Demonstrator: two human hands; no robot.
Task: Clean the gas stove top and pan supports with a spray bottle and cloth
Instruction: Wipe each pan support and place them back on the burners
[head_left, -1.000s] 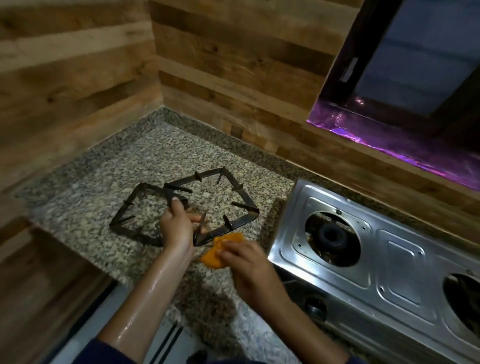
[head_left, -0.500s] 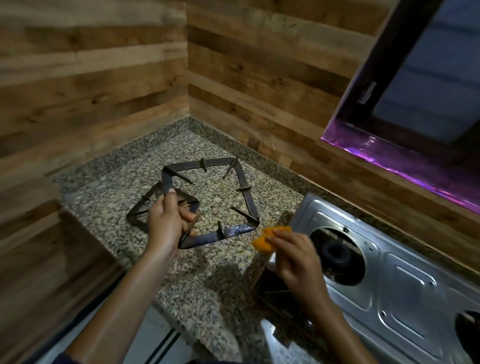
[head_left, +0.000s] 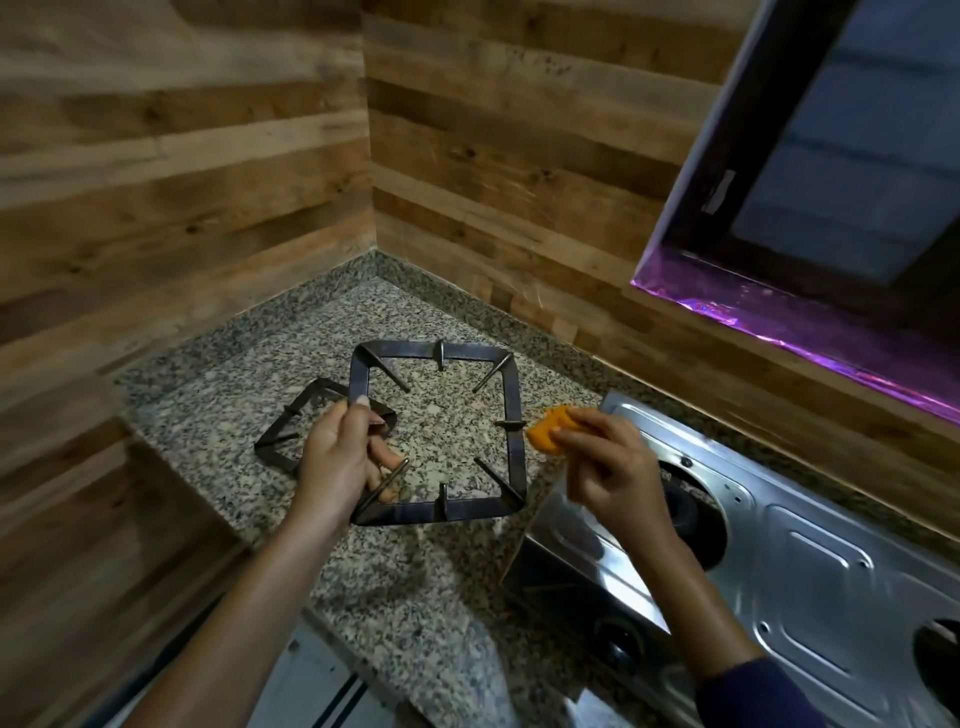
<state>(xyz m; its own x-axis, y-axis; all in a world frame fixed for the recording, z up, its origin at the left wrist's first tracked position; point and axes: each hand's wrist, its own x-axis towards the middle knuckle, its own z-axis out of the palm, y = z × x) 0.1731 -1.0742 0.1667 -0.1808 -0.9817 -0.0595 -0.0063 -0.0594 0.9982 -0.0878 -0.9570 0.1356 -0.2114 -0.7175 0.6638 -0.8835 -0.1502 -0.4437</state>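
Wiping the pan support (head_left: 517, 441) on the granite counter (head_left: 218, 374), just left of the stove top (head_left: 831, 571). Gripping its left bar with the left hand (head_left: 337, 457), curled round the metal. Pinching the orange cloth (head_left: 548, 431) in the right hand (head_left: 608, 467) between thumb and fingertips, bunched small, at the right bar near a prong. Cannot tell from this angle whether touching the bar or just apart.

To do well:
- Hold the frame firm with the left hand to stop any sliding on the granite.
- Run the cloth along each bar in turn, then down every prong, wrapping round rather than dabbing the top face only.
- Turn the frame to reach the stretch under the left hand.
- Refold to a fresh patch once greasy.
- Mind the prong tips, likely to snag the cloth.
- Probably heavy metal, so set down gently on the stone.

Counted:
- Two supports, with the second pan support (head_left: 291, 421) lying behind and left of the first, one corner overlapped by it.
- Seven prongs seen on the near one, likely an eighth hidden by the hand.
- One cloth.
- One stove with two burner openings (head_left: 691, 499), the far one cut by the picture edge.
- No spray bottles in view.
- Two hands.
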